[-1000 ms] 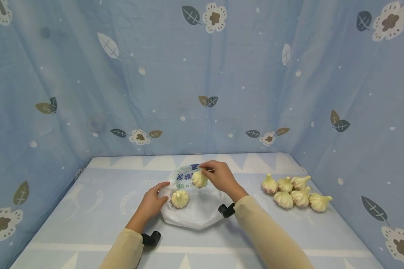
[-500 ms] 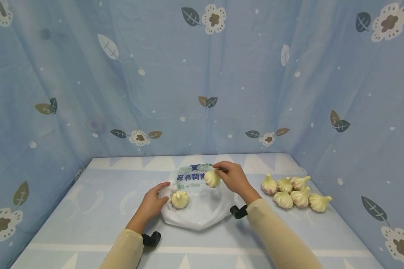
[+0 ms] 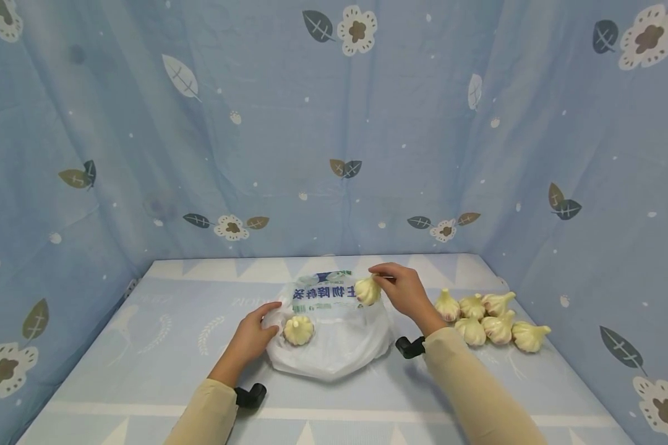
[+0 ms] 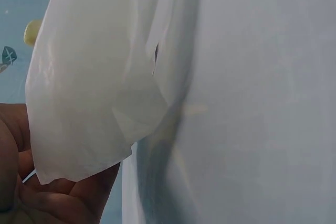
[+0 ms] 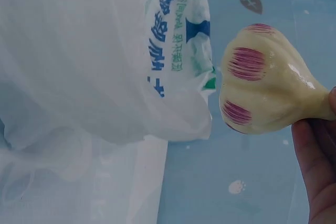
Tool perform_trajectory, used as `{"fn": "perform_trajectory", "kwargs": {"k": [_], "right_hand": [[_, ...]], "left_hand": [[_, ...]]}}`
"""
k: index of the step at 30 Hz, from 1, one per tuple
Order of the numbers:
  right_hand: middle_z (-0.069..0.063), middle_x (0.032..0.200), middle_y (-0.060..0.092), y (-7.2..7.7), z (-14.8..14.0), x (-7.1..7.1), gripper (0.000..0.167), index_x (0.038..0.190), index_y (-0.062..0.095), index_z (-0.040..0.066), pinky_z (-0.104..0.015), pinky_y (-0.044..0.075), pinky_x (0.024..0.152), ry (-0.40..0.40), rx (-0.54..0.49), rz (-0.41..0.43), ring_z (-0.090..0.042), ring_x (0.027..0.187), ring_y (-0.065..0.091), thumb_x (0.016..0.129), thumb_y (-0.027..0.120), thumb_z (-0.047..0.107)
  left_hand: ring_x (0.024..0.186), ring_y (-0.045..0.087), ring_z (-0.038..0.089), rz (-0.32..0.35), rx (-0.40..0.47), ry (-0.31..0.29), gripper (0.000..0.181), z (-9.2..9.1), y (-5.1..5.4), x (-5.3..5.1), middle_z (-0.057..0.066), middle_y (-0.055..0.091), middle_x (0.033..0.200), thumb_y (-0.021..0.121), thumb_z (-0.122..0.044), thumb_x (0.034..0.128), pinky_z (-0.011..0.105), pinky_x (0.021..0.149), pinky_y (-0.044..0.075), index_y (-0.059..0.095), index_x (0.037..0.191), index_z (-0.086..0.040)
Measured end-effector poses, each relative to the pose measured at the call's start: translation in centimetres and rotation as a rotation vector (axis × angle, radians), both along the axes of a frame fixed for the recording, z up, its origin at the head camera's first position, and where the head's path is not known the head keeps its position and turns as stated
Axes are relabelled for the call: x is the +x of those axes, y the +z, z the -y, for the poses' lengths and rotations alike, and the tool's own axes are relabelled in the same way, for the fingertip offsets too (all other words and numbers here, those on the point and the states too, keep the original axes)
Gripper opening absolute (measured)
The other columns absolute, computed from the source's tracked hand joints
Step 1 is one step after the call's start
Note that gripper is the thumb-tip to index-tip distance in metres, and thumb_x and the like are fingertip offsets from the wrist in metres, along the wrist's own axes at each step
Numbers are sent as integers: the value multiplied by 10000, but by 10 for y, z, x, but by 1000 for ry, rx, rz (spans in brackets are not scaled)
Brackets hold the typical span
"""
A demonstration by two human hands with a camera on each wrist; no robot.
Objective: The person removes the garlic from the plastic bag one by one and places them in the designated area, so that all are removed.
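A white plastic bag (image 3: 339,352) with blue and green print lies with its mouth spread on the table. At its left edge my left hand (image 3: 252,334) holds the plastic; in the left wrist view a flap of the bag (image 4: 89,87) covers part of the fingers. Just inside that edge sits one garlic bulb (image 3: 298,330). My right hand (image 3: 405,293) pinches another garlic bulb (image 3: 368,290) by its stem, over the bag's right back rim. In the right wrist view this pinched bulb (image 5: 257,82) shows purple streaks and hangs apart from the printed plastic.
Several more garlic bulbs (image 3: 498,326) are grouped on the right side of the table (image 3: 161,371). A patterned blue curtain (image 3: 278,136) encloses the back and sides. Black cameras (image 3: 250,395) are strapped at both wrists.
My right hand has moved rightward with its garlic bulb, from above the bag's middle to its right rim, uncovering more of the print. The left hand and the other bulbs stay put.
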State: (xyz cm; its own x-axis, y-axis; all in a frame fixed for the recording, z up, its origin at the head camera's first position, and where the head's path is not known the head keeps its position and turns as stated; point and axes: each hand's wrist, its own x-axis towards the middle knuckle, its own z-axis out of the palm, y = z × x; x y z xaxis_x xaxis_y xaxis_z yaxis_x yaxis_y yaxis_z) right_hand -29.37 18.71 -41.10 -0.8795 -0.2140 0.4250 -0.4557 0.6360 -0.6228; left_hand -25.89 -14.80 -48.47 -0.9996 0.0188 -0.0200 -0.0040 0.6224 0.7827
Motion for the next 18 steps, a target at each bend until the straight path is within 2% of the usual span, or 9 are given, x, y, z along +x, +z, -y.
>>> {"fn": "perform_trajectory", "kwargs": {"k": [12,18], "right_hand": [[-102,1131,703,3,-25,-7,238,1155,703,117,-398,570,814,-55,11,-44,-261,999,685,932,623,120],[-111,1154,695,0,-39,-13,245,1166,698,112,-418,566,818,-99,21,-27,-280,1012,679,935,616,116]], "left_hand": [[1419,318,405,12,3,13,543,0,0,1,183,389,1523,596,-81,899,602,1100,306,493,1419,-199],[1418,321,404,4,3,8,543,0,0,1,183,394,1520,597,-80,900,602,1101,306,490,1420,-195]]}}
